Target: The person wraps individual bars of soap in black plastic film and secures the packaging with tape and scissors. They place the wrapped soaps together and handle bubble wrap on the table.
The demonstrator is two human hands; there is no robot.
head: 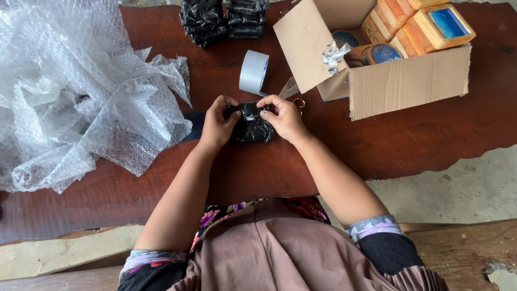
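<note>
A small bundle wrapped in black bubble wrap lies on the dark red wooden table in front of me. My left hand grips its left side and my right hand grips its right side. The fingertips of both hands press on the top edge of the bundle, where a shiny strip shows. Just behind the bundle stands a roll of grey tape on its edge.
A big heap of clear bubble wrap covers the table's left part. Several black wrapped bundles lie at the back. An open cardboard box at the right holds orange boxes and round tins. Scissors lie next to it.
</note>
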